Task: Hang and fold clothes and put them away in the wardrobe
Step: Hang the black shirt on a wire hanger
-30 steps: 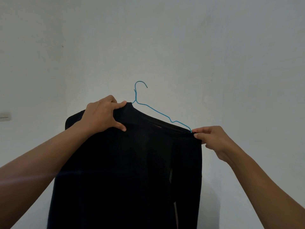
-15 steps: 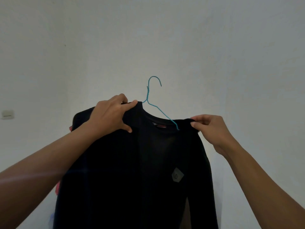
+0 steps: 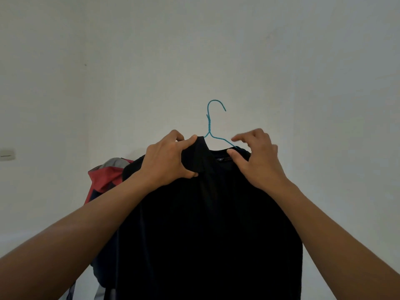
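Only an unreadable neck label [image 3: 221,159] marks the black shirt [image 3: 205,224].

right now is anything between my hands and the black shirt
Nothing visible: the left hand grips the black shirt at its collar, and the right hand rests its thumb there beside the teal hanger.

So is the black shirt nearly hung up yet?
Nearly. The blue hanger is already inside the black shirt, hook poking out the neck. The left hand grips one shoulder; the right hand is at the collar. Left: carrying it to the wardrobe, not in view.
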Demonstrator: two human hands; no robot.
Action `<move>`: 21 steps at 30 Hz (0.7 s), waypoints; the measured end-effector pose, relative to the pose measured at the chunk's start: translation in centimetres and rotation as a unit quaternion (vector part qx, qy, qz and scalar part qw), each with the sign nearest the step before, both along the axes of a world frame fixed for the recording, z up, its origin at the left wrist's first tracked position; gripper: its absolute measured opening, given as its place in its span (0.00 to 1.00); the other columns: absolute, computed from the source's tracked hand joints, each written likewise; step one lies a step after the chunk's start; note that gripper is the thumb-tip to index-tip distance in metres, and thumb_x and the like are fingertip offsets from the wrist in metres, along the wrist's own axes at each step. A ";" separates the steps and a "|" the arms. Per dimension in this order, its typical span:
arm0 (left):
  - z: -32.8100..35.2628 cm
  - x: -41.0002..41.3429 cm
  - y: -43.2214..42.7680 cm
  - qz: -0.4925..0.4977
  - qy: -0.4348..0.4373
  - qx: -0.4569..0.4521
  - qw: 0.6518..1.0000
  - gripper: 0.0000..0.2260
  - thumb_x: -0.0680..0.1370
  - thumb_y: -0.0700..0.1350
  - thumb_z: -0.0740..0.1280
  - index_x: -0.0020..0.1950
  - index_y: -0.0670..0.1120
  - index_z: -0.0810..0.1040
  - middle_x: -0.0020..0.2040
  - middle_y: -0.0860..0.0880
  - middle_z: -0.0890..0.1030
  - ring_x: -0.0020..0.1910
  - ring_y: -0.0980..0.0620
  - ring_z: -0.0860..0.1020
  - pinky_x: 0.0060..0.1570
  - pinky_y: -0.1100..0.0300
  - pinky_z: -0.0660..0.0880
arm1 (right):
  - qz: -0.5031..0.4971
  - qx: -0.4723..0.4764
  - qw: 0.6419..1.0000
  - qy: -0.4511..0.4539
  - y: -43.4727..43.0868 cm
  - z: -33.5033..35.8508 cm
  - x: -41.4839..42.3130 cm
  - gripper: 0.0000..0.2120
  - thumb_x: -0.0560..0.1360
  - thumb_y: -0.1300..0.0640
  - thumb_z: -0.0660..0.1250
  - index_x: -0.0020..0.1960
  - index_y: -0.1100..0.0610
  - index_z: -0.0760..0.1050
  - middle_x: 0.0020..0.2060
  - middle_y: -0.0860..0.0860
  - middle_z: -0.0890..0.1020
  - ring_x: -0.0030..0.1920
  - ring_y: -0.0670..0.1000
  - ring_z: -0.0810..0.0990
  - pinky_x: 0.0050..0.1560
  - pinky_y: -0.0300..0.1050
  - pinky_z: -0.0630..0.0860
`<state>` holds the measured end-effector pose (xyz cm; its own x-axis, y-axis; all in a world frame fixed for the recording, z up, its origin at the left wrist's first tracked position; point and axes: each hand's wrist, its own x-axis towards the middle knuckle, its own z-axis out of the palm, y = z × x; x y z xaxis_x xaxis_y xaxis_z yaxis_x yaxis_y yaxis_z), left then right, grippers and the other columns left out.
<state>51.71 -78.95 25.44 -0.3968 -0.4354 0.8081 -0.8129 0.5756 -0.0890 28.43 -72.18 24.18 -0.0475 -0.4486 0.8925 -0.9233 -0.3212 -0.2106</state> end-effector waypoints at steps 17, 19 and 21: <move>1.8 1.1 -1.2 -0.180 0.102 0.083 0.975 0.04 0.75 0.46 0.74 0.48 0.48 0.87 0.41 0.53 0.82 0.41 0.58 0.79 0.43 0.74 0.70 | -0.045 0.113 0.981 0.151 -0.6 3.2 -0.8 0.10 0.80 0.50 0.64 0.49 0.52 0.82 0.45 0.46 0.80 0.45 0.53 0.77 0.56 0.53 0.70; 2.0 2.6 -1.5 -0.152 0.085 0.104 0.979 0.02 0.75 0.46 0.74 0.45 0.49 0.87 0.39 0.56 0.83 0.40 0.60 0.80 0.43 0.73 0.71 | -0.069 0.123 0.976 0.166 -0.5 3.2 -1.4 0.10 0.81 0.49 0.62 0.53 0.50 0.81 0.49 0.45 0.81 0.49 0.52 0.78 0.56 0.52 0.67; 2.0 4.3 -1.9 -0.124 0.071 0.135 0.981 0.02 0.75 0.46 0.74 0.43 0.52 0.86 0.39 0.56 0.85 0.40 0.59 0.82 0.44 0.66 0.75 | -0.089 0.131 0.971 0.178 -0.5 2.9 -2.1 0.11 0.82 0.49 0.60 0.55 0.50 0.81 0.52 0.44 0.81 0.51 0.52 0.78 0.56 0.51 0.64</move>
